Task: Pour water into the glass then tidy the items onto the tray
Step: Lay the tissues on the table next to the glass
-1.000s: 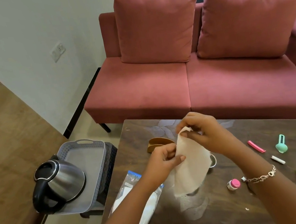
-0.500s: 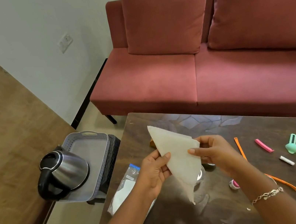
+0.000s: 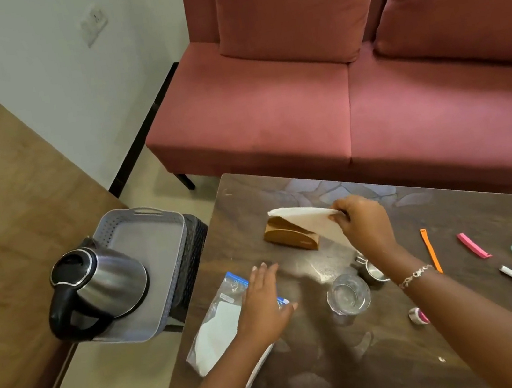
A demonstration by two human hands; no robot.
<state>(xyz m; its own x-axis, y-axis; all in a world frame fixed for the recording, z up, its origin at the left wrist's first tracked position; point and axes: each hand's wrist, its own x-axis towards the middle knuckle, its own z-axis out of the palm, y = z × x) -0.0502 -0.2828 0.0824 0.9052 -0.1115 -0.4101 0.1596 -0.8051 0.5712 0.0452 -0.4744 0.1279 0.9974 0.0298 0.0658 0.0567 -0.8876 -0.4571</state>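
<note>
light: even, soft, moderately bright | glare: a pale sheen is reflected off the dark glossy wooden table (image 3: 314,272); highlights are thrown on the round stainless-steel kettle (image 3: 108,284) | shadows: faint, cast beside the left hand (image 3: 265,306) | edges: straight lines are bowed | focus: slightly soft throughout

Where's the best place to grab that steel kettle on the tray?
Take the kettle by its black loop handle, coming from the near left: the handle juts out that way past the edge of the grey tray, and the body is smooth, rounded steel.
</note>
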